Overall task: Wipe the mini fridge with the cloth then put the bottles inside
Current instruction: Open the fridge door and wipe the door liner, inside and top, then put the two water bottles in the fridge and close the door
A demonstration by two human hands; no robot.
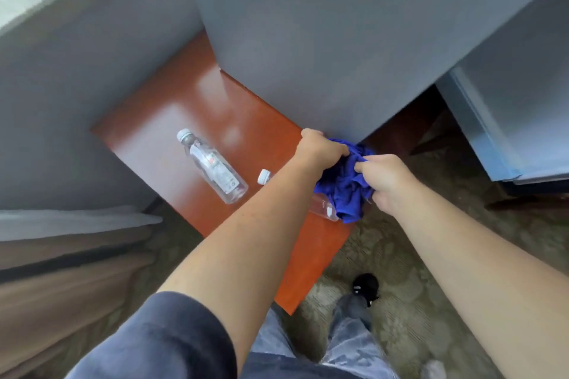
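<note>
Left hand (320, 148) and right hand (385, 181), both gripping one bunched blue cloth (341, 191) at the lower corner of the grey mini fridge (308, 55).
Fingers of each hand curl into the fabric, and the cloth hangs between them. Two clear, white-capped bottles lie on their sides on the red-brown table (160, 120): first bottle (212, 166) left of the arms, second bottle (264, 176) largely hidden under the left forearm and the cloth.
</note>
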